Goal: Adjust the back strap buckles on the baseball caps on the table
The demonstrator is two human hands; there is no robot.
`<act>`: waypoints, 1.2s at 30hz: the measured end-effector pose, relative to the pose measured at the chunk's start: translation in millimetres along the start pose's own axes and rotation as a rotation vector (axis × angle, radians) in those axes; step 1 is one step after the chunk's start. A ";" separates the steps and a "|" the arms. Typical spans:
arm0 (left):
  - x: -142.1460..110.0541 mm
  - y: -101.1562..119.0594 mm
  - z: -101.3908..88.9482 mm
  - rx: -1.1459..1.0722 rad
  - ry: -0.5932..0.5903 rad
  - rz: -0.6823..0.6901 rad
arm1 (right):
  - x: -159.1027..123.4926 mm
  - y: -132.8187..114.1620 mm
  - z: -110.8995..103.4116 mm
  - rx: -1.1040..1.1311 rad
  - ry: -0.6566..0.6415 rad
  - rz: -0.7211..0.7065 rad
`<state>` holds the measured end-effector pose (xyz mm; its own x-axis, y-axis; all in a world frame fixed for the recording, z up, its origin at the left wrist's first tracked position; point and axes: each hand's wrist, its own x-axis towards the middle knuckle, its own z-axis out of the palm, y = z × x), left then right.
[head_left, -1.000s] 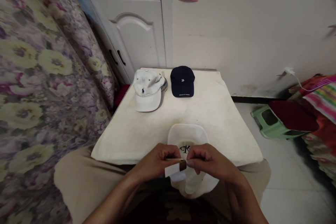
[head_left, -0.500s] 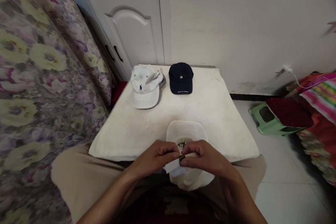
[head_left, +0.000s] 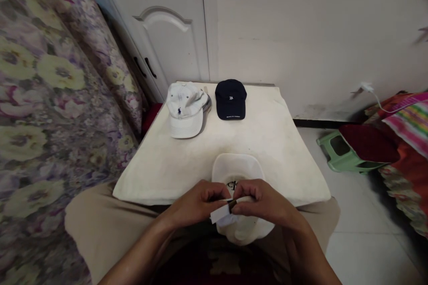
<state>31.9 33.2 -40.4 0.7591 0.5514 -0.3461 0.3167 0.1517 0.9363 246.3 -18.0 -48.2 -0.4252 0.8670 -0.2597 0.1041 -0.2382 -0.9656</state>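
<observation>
A white cap (head_left: 238,170) with a dark logo lies at the near edge of the cloth-covered table (head_left: 274,142), its brim pointing away from me. My left hand (head_left: 198,202) and my right hand (head_left: 264,202) meet over its near side, fingers curled and pinched. Between them they grip the cap's white back strap (head_left: 220,213) and a small dark buckle (head_left: 232,205).
A second white cap (head_left: 184,109) and a navy cap (head_left: 230,99) sit side by side at the table's far edge. A floral sofa (head_left: 50,98) runs along the left, a white cabinet (head_left: 167,40) behind. A green stool (head_left: 337,156) and colourful bedding stand at the right.
The view dipped slightly after the first frame. My hands drew closer together on the strap and buckle, then barely shifted. The caps on the table stayed put.
</observation>
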 end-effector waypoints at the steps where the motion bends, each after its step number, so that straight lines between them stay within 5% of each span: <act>1: 0.0 -0.1 -0.3 0.007 -0.001 0.004 | -1.4 -0.1 -1.7 0.002 -0.010 -0.004; 6: -0.1 -2.6 -2.1 0.017 -0.001 0.001 | -6.5 1.7 -7.4 0.019 -0.073 -0.004; 36: 3.5 -4.5 -0.1 0.106 0.020 0.011 | 1.1 2.2 2.1 -0.031 0.013 0.018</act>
<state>33.1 34.6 -45.8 0.7517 0.5691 -0.3333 0.3675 0.0583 0.9282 244.3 -18.5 -50.6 -0.4109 0.8686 -0.2769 0.1398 -0.2402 -0.9606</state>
